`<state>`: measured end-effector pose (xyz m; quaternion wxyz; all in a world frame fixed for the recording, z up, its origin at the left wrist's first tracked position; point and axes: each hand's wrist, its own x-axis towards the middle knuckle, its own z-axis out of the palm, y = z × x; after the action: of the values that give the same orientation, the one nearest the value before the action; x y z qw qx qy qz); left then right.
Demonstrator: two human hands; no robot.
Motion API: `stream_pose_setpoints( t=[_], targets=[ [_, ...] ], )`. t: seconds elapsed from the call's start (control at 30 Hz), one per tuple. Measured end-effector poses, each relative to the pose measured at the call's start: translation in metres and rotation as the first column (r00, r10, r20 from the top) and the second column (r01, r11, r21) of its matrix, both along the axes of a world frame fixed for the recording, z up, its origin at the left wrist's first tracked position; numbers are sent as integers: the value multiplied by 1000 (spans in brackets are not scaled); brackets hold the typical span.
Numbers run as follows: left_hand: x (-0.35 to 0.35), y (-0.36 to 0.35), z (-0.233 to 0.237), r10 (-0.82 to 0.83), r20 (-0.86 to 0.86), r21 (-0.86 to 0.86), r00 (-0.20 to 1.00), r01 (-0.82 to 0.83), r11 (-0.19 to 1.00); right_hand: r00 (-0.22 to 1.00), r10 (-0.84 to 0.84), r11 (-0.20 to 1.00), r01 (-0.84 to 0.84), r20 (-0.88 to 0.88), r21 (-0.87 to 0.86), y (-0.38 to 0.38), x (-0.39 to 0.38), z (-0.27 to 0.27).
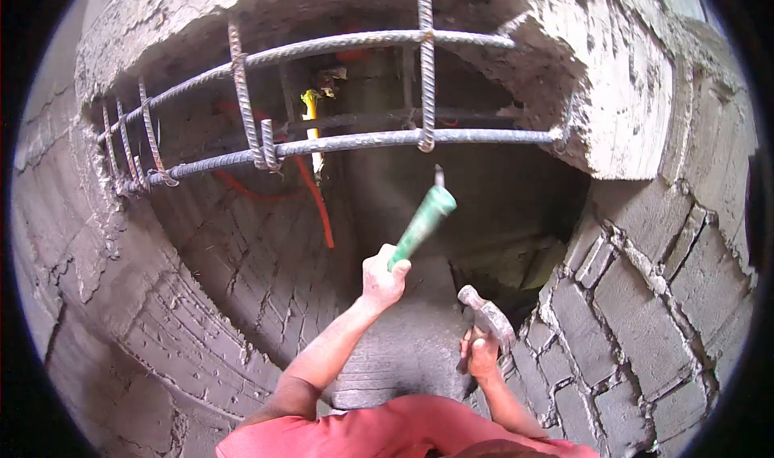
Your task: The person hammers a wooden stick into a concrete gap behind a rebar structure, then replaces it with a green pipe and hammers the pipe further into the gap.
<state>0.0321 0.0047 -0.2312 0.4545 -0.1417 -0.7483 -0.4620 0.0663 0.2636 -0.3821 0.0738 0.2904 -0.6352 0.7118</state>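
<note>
Wearing a coral-red shirt [403,424], you have your right hand [484,358] wrapped around a silvery-headed metal hammer [488,318], close in front of your body, with much of its handle hidden. A firm but not rigid grip should suit it best, with the striking face square to whatever it meets. A little farther out, your left hand [380,284] is clenched on the narrow end of a green, tube-like tool [422,228] with a slim, dark metal tip [439,176]. Blur hides its exact make. It slants up and to the right, well apart from the hammer. Steadiness in that hand looks like the main care, with thumb and fingers clear of any struck end.

To your right, a rough grey block wall [645,313] with deep joints probably limits your elbow room, so short, controlled swings seem wiser. Ahead, the tip sits below a long, ribbed steel lower bar [355,141], near the foot of a ribbed upright bar [427,79]; a gap shows, though depth is hard to judge. Farther in, mind the orange-red tube [316,204] and the bright yellow piece [310,107] near the bars. Broken, pale concrete [625,95] overhangs at the right; loose bits could fall.
</note>
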Motion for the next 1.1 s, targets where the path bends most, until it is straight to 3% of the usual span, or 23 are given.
stream_pose_setpoints(
  t=[0.03, 0.07, 0.1, 0.17, 0.2, 0.33, 0.4, 0.43, 0.47, 0.5, 0.53, 0.57, 0.6, 0.67, 0.73, 0.8, 0.87, 0.93, 0.97, 1.0, 1.07, 1.1],
  targets=[
    [6, -2, 2, 39, -123, -207, 992, -64, 976, 998, 66, 996, -68, -25, -59, 1, -4, -3],
    [18, -4, 10, 46, -250, -396, 967, -145, 907, 990, 130, 962, -113, 55, -249, 2, -10, -10],
    [41, -8, 26, 45, -77, -481, 996, -76, 873, 984, 169, 944, -146, 53, -296, 2, -10, -3],
    [76, -7, 76, 70, -68, -583, 995, -97, 807, 976, 210, 916, -175, 60, -360, 2, -4, 27],
    [92, -10, 110, 98, -200, -670, 975, -209, 713, 975, 212, 911, -170, 72, -376, 0, -3, 44],
    [149, -11, 247, 299, -518, -631, 802, -594, 500, 938, 339, 779, -325, -76, -537, -11, -6, 126],
    [174, 1, 305, 353, -463, -664, 813, -582, 469, 946, 257, 734, -325, -198, -597, -15, 1, 183],
    [178, 2, 329, 365, -490, -692, 792, -608, 389, 936, 155, 716, -328, -318, -616, -19, 2, 204],
    [179, 2, 348, 401, -481, -700, 779, -618, 360, 947, 104, 642, -298, -304, -707, -26, 11, 220],
    [182, 6, 365, 462, -431, -725, 775, -602, 336, 910, 147, 606, -392, -386, -692, -35, 6, 214],
    [182, 4, 380, 482, -478, -746, 734, -629, 219, 861, 184, 567, -487, -474, -665, -46, -6, 206],
    [180, 0, 393, 518, -454, -735, 725, -633, 241, 853, 104, 525, -484, -512, -700, -62, -6, 195],
    [179, -1, 401, 552, -423, -730, 719, -631, 263, 830, 137, 463, -536, -541, -706, -73, -6, 183],
    [181, 2, 412, 541, -471, -716, 696, -660, 225, 846, 256, 453, -533, -468, -715, -80, 1, 170],
    [186, 10, 420, 520, -516, -704, 681, -683, 195, 851, 365, 499, -521, -377, -693, -82, -1, 169],
    [193, 34, 424, 676, -443, -716, 589, -686, 129, 873, 385, 547, -477, -299, -688, -85, 2, 182],
    [195, 39, 434, 594, -480, -731, 645, -669, 136, 885, 339, 568, -462, -319, -681, -93, 0, 195],
    [196, 44, 441, 519, -565, -757, 641, -653, -17, 887, 299, 553, -461, -350, -694, -101, 0, 209],
    [197, 91, 387, 691, -652, -559, 311, -814, -161, 892, 279, 551, -453, -357, -701, -104, -1, 216],
    [199, 100, 395, 679, -655, -564, 331, -812, -148, 891, 262, 549, -454, -372, -701, -108, -3, 222],
    [213, 111, 424, 902, -167, -851, 398, -521, 73, 887, 204, 528, -456, -414, -717, -114, -2, 242],
    [217, 91, 426, 761, -200, -888, 617, -442, 125, 884, 196, 497, -463, -426, -734, -119, -2, 251]
  ],
)
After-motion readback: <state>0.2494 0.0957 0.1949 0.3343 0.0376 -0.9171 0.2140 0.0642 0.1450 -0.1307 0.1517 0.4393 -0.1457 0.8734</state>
